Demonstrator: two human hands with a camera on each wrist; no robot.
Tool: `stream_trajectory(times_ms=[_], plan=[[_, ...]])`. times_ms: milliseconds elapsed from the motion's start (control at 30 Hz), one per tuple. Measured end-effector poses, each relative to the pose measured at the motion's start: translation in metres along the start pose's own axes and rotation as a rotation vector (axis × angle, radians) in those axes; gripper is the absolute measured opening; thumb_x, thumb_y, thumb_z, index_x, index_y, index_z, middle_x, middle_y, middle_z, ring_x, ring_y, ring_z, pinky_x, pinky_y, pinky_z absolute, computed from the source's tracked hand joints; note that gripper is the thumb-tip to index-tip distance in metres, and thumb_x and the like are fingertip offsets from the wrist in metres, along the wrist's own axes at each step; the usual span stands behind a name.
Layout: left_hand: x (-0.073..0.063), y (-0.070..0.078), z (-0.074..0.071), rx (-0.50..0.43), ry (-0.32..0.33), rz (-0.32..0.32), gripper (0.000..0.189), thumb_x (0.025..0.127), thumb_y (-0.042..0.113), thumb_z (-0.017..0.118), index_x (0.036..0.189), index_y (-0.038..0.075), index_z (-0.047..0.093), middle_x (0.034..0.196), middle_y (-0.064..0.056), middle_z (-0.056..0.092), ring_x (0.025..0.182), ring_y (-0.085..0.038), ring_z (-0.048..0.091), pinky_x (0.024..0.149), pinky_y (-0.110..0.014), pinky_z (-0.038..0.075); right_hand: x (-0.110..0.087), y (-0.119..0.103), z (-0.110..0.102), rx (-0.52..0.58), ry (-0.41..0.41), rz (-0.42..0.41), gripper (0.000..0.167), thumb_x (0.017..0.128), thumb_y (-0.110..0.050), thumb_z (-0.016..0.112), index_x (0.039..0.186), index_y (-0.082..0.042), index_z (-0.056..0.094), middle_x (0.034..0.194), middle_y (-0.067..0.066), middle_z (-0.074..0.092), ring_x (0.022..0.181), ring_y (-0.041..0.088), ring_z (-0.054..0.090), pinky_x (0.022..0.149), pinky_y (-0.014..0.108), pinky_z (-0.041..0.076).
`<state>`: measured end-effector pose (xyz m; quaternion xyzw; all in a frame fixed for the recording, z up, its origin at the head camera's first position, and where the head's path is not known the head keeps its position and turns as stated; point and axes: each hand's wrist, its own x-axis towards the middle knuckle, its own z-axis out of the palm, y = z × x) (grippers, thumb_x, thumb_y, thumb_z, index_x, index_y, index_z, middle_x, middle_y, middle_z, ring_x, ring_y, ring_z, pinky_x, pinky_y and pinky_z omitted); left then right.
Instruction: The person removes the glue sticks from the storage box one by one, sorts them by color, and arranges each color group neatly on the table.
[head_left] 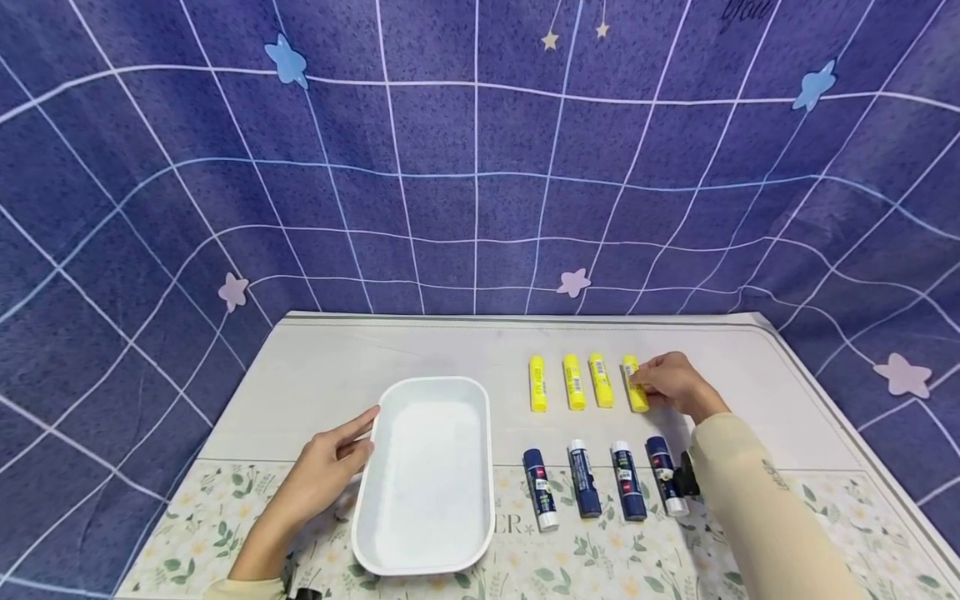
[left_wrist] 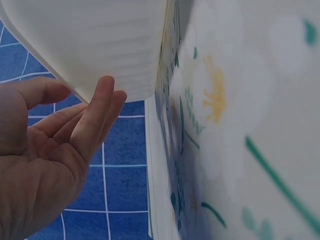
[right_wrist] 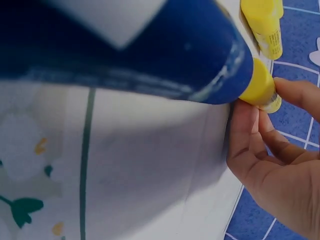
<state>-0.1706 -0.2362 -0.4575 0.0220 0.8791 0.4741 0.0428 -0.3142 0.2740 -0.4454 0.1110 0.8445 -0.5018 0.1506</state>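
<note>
A white rectangular tray (head_left: 422, 568), with nothing in it, stands left of centre. My left hand (head_left: 330, 462) holds its left rim; in the left wrist view the thumb is at the rim and other fingers (left_wrist: 95, 115) lie against the outer wall. My right hand (head_left: 675, 383) pinches the rightmost yellow glue stick (head_left: 630, 367) between thumb and fingers. That stick (right_wrist: 260, 82) lies partly hidden behind a blue one in the right wrist view. Three more yellow glue sticks (head_left: 537, 383) lie to its left in the back row.
Nearer the front lies a row of blue-and-white glue sticks (head_left: 540, 487); the rightmost one (head_left: 663, 471) is close to my right wrist. A floral mat (head_left: 217, 508) covers the table's front part. Behind hangs a blue curtain (head_left: 435, 200) with grid lines and stars.
</note>
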Motion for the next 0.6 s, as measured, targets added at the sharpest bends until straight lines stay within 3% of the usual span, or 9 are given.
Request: stream_trajectory(times_ms=[433, 600], plan=[[-0.0034, 0.0025, -0.0038, -0.007, -0.011, 0.040, 0.053, 0.107, 0.023, 0.058, 0.158, 0.016, 0.044, 0.151, -0.020, 0.056, 0.126, -0.033, 0.067, 0.091, -0.028, 0.062, -0.0037, -0.0011, 0.0040, -0.066, 0.005, -0.014, 0.036, 0.096, -0.008, 0.065, 0.122, 0.015, 0.058, 0.078, 0.002, 0.055, 0.071, 0.010, 0.057, 0.066, 0.025, 0.059], [-0.0037, 0.0045, -0.0050, -0.006, -0.010, 0.064, 0.053, 0.106, 0.022, 0.058, 0.157, 0.013, 0.045, 0.150, -0.021, 0.056, 0.123, -0.033, 0.069, 0.090, -0.029, 0.062, -0.0044, -0.0043, 0.0012, -0.177, 0.034, -0.019, 0.046, 0.098, -0.019, 0.063, 0.130, 0.014, 0.056, 0.091, 0.011, 0.061, 0.079, 0.017, 0.060, 0.074, 0.032, 0.058]])
